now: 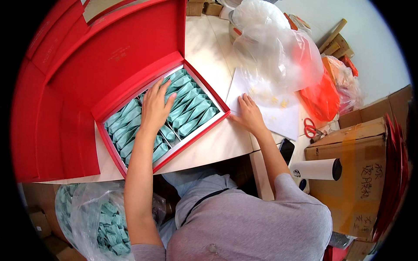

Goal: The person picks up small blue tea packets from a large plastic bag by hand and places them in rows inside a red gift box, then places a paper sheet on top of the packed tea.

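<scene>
A red gift box (192, 148) lies on the table with its red lid (127, 49) raised at the back. Inside its white inner rim, pale green packets (191, 107) are lined up in rows. My left hand (157, 106) rests over the middle of these packets, fingers spread, hiding some of them; nothing shows in its grip. Beside the box's right corner, my right hand (249, 112) lies flat with its fingertips on white paper (287, 122). Its thumb is at the box corner, and whether it touches cannot be told.
More red boxes (65, 130) stand left. Below the table edge, a clear plastic bag (81, 208) holds loose green packets (112, 228). To the right are plastic bags (271, 49), red-handled scissors (309, 128), a phone (287, 150), a white tumbler (315, 169) and a cardboard carton (346, 195).
</scene>
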A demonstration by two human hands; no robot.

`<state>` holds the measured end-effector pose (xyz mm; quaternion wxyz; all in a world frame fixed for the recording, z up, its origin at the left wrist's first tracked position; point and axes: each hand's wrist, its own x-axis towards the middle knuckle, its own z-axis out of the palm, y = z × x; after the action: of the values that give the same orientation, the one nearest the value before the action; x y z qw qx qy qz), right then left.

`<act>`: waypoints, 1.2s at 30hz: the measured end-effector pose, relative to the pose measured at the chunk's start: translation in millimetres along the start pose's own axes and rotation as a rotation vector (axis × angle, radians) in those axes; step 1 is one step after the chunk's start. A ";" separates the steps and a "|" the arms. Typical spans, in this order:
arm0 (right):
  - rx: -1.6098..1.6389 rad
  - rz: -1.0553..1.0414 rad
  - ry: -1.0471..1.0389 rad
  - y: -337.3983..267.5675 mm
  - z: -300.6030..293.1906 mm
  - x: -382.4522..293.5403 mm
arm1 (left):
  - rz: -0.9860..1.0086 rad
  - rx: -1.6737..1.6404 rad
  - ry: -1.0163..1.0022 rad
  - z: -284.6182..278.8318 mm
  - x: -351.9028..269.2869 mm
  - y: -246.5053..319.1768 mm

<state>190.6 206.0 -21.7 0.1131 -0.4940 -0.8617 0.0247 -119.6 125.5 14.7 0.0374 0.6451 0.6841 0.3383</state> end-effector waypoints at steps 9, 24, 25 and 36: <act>0.017 -0.128 0.149 13.5 -3.1 -0.7 | 0.018 0.016 0.019 0.0 -1.2 -0.8; 0.581 -0.006 0.667 -56.3 -53.4 16.5 | -0.168 -0.229 0.501 -83.4 -16.3 14.2; 0.613 -0.075 0.672 -79.8 -59.0 18.9 | -0.206 -0.232 0.532 -96.0 -27.8 14.0; 0.502 -0.929 0.077 -251.8 0.1 -32.6 | -0.517 -0.415 0.686 -111.7 -140.9 -42.5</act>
<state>-6.5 49.5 11.6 0.2586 -0.0183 -0.9526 0.1594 -187.2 -46.2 24.5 0.0203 0.2837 0.7129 0.6410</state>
